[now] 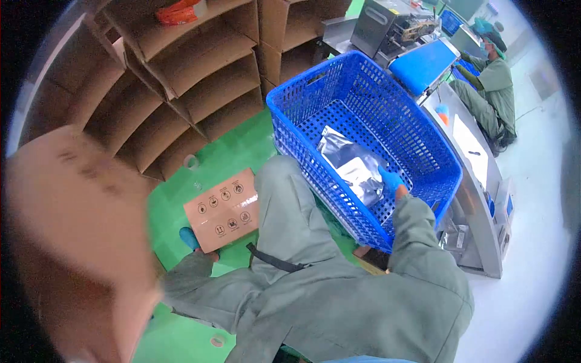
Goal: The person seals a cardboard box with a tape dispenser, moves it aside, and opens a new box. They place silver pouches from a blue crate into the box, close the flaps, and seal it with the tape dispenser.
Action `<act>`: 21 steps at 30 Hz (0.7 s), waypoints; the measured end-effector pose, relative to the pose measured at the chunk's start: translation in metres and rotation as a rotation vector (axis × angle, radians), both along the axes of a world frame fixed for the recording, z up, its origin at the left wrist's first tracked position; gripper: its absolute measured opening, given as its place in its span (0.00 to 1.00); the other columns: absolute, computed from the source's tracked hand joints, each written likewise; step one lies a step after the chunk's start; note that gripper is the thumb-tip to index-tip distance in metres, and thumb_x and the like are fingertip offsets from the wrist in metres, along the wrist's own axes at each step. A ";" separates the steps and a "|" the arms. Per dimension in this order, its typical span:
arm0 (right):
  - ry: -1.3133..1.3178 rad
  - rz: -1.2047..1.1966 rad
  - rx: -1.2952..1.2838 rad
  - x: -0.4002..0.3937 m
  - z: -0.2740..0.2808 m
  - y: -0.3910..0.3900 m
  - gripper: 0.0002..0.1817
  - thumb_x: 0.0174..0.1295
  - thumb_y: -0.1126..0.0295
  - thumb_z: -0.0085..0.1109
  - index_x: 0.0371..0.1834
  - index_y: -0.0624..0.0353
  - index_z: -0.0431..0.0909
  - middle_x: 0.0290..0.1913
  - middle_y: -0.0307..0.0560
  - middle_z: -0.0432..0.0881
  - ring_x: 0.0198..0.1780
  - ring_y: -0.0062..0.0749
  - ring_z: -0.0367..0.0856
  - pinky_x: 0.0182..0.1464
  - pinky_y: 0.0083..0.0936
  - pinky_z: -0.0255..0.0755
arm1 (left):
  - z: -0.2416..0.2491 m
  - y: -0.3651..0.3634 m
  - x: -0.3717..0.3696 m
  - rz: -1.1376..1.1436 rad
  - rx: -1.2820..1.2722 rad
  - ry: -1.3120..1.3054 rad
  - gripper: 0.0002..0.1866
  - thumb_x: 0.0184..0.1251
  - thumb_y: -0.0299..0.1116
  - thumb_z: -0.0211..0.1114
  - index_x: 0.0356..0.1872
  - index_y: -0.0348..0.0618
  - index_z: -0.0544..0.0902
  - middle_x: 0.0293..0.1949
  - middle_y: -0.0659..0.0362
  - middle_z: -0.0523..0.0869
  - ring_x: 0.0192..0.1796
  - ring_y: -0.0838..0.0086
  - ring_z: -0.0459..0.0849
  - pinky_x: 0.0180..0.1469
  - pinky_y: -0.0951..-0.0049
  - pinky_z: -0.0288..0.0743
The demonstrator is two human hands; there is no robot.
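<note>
Right hand [392, 179] at silver pouch [364, 189] inside blue basket [443, 158]; left hand [189, 238] at carton [224, 210] edge. Finger closure: cannot tell, both. Best: pinch pouch margin, steady carton.

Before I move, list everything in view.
Large basket: one, blue, right of centre
Silver pouches: at least two, silver, in basket, by table
Icon-printed carton: one, brown, left of basket
Open cartons: many, brown, stacked upper left
Blurred carton: one, brown, left edge
Plastic bag: one, orange, upper carton
Tape rolls: two, pale, floor
Metal machine: one, silver, top right
Conveyor belt: one, blue, beside machine
Table: one, grey, right
Co-worker: one, green clothing, top right
Left hand: one, blue-covered, at icon-printed carton
Right hand: one, blue-covered, at silver pouches
</note>
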State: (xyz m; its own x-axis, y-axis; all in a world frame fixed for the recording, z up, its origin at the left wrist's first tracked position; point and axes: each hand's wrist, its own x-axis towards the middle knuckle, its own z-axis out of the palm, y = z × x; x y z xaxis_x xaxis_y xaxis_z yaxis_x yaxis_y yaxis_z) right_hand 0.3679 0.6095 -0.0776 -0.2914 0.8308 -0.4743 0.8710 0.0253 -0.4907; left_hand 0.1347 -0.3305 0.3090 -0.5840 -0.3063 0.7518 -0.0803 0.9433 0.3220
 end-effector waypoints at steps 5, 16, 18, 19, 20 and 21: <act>-0.211 0.022 0.108 -0.022 -0.057 0.023 0.36 0.57 0.47 0.60 0.57 0.69 0.75 0.54 0.55 0.81 0.55 0.42 0.79 0.59 0.37 0.71 | -0.093 0.185 -0.062 -0.234 0.327 -0.917 0.20 0.67 0.43 0.60 0.48 0.35 0.84 0.43 0.46 0.86 0.45 0.59 0.83 0.52 0.61 0.74; 0.352 0.899 0.612 -0.163 0.370 -0.125 0.34 0.52 0.70 0.68 0.64 0.68 0.68 0.62 0.57 0.74 0.64 0.42 0.71 0.67 0.33 0.62 | -0.254 0.281 -0.137 -0.358 0.022 -0.988 0.15 0.60 0.38 0.62 0.35 0.33 0.84 0.39 0.37 0.84 0.45 0.41 0.82 0.49 0.49 0.76; 0.500 1.002 0.628 -0.176 0.417 -0.154 0.29 0.50 0.69 0.70 0.56 0.66 0.74 0.52 0.49 0.79 0.54 0.31 0.77 0.58 0.29 0.71 | -0.253 0.284 -0.138 -0.368 0.006 -1.025 0.15 0.61 0.38 0.62 0.34 0.32 0.84 0.39 0.36 0.84 0.45 0.41 0.82 0.49 0.48 0.76; 0.552 1.070 0.714 -0.190 0.429 -0.160 0.28 0.50 0.68 0.71 0.55 0.65 0.74 0.50 0.47 0.80 0.51 0.28 0.77 0.55 0.29 0.71 | -0.251 0.284 -0.138 -0.383 -0.011 -1.030 0.15 0.61 0.37 0.61 0.38 0.32 0.82 0.39 0.36 0.84 0.45 0.41 0.82 0.49 0.48 0.76; 0.602 1.137 0.799 -0.207 0.439 -0.166 0.27 0.51 0.66 0.71 0.54 0.64 0.75 0.48 0.46 0.80 0.49 0.26 0.77 0.53 0.29 0.72 | -0.249 0.284 -0.136 -0.398 -0.030 -1.037 0.16 0.62 0.37 0.61 0.41 0.31 0.81 0.39 0.35 0.84 0.46 0.41 0.82 0.48 0.48 0.75; 0.635 1.192 0.604 -0.229 0.452 -0.192 0.28 0.52 0.67 0.70 0.56 0.65 0.74 0.49 0.45 0.81 0.50 0.27 0.78 0.55 0.28 0.72 | -0.246 0.285 -0.132 -0.406 -0.038 -1.045 0.16 0.62 0.37 0.61 0.41 0.31 0.81 0.39 0.35 0.84 0.46 0.41 0.82 0.48 0.48 0.75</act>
State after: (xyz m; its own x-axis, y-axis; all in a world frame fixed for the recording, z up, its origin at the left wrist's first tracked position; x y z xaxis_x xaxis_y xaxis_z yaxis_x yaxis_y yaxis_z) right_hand 0.1393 0.4178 0.3749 -0.9494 -0.0213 0.3134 -0.1613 0.8891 -0.4283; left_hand 0.0025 -0.0452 0.0630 -0.9850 0.0628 -0.1610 0.0215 0.9688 0.2468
